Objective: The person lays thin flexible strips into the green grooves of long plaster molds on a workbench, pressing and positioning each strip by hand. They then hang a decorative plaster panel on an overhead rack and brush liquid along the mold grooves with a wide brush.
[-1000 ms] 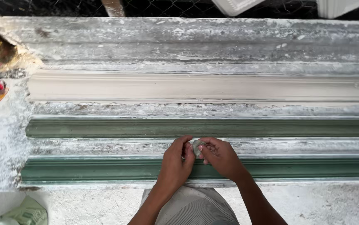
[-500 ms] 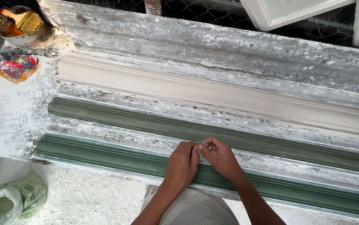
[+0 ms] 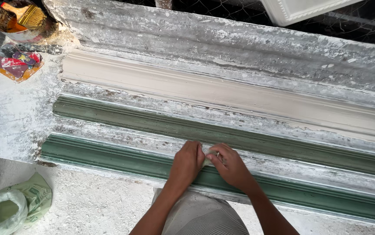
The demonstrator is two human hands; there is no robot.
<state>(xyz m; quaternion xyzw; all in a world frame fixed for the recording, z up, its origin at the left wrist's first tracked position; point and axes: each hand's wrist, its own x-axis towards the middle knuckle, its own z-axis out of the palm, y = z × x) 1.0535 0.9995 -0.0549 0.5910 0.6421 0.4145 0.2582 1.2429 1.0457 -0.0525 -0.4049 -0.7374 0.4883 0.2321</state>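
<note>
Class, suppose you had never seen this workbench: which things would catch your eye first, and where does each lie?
Long green moulds run across the plaster-crusted bench, with a pale cream moulding lying behind them. At the near edge the left hand and right hand meet over the nearest green mould, pinching something small that cannot be made out. In the far left corner a brush rests in a pot.

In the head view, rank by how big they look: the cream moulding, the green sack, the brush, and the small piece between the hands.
1. Cream moulding
2. Green sack
3. Brush
4. Small piece, mostly hidden by fingers
</note>
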